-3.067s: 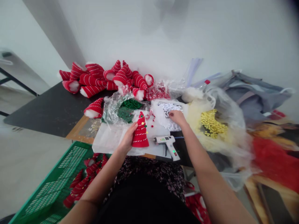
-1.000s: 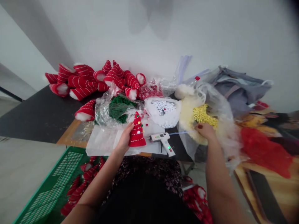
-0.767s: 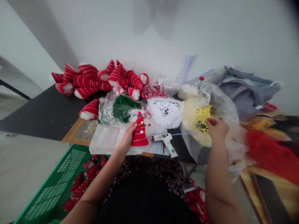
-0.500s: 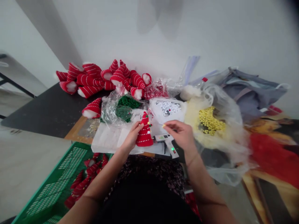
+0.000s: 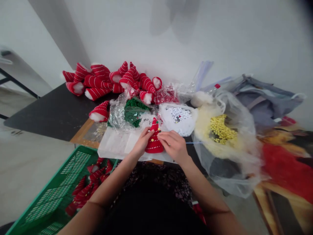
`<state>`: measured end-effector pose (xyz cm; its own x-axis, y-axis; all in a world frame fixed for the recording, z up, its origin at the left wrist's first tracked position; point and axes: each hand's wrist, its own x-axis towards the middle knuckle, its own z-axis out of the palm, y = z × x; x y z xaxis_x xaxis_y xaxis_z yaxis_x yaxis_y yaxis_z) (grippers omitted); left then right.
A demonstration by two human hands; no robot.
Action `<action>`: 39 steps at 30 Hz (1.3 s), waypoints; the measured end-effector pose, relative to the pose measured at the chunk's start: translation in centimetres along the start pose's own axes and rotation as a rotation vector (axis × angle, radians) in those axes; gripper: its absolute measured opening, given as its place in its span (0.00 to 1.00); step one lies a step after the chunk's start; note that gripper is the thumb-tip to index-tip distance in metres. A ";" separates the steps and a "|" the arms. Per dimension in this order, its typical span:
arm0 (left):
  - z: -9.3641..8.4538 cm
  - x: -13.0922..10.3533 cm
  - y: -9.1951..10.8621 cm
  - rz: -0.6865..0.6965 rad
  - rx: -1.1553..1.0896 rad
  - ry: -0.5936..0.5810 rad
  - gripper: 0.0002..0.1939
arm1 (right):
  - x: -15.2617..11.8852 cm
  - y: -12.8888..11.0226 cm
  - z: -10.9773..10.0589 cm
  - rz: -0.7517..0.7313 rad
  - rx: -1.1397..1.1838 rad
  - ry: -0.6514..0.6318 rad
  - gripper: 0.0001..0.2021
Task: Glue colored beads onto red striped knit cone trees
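Note:
A red cone-shaped stuffed tree (image 5: 154,143) with white stitched lines and small coloured pom-poms stands over white paper (image 5: 114,142) on the table. My left hand (image 5: 142,142) grips it from the left, near its upper half. My right hand (image 5: 174,145) is at the cone's right side, thumb and fingers pinched together against it. Whatever lies between those fingertips is hidden. A yellow pom-pom (image 5: 152,140) shows on the front of the cone. Just beyond the hands lies a bag of white pom-poms (image 5: 179,115). The glue gun is not visible now.
Red stuffed cones (image 5: 97,81) are piled at the back left. A bag of green pom-poms (image 5: 134,112) lies beyond the paper, and a bag of yellow pom-poms (image 5: 222,130) to the right. Below left, a green basket (image 5: 52,189) holds several decorated cones. A grey cloth bag (image 5: 264,94) sits back right.
My right hand, which pinched a yellow pom-pom out to the right, has moved left onto the cone. The white glue gun is now out of sight. My left hand still holds the cone.

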<state>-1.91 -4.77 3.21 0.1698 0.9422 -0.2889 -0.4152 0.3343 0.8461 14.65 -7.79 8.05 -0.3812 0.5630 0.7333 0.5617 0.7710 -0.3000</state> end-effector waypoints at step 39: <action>-0.8 -1.4 0.7 -0.080 -0.180 -0.045 0.25 | 1.9 1.3 1.0 0.218 0.109 0.090 0.08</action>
<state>-3.12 -5.83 3.90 0.2464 0.9120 -0.3280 -0.5515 0.4102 0.7263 13.94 -5.45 8.43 -0.1901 0.6942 0.6942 0.5392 0.6647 -0.5171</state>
